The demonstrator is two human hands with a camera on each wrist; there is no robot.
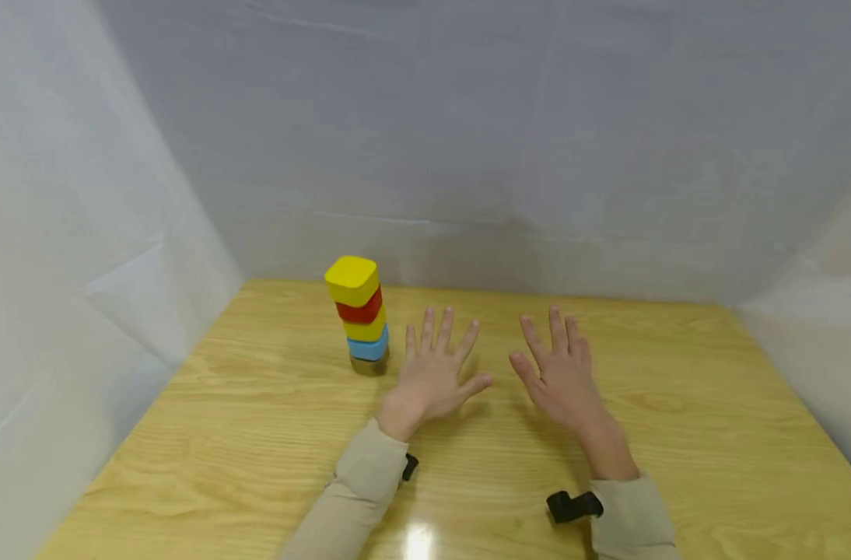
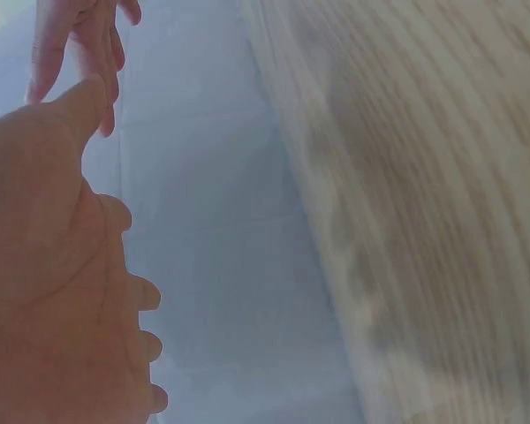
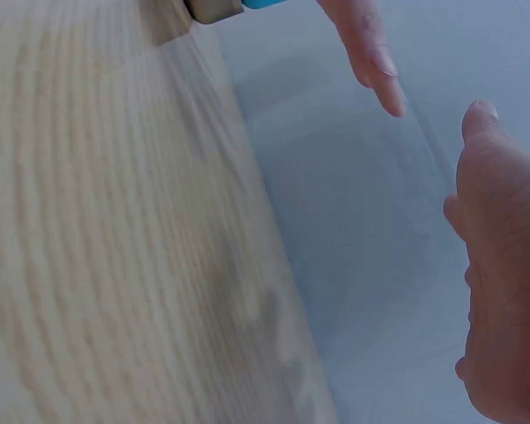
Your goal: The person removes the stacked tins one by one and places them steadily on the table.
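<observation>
Now I see my left hand (image 1: 432,377) and right hand (image 1: 558,377) spread wide, holding nothing, above the wooden table (image 1: 257,435); the block tower (image 1: 358,315) stands just beside my left hand.

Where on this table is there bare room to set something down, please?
The table is bare right of the right hand, and along the near edge left of the left hand. It is crowded between that hand and the block stack.

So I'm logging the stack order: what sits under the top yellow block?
Under the top yellow block: a red block, another yellow block, then a blue block on the table.
</observation>
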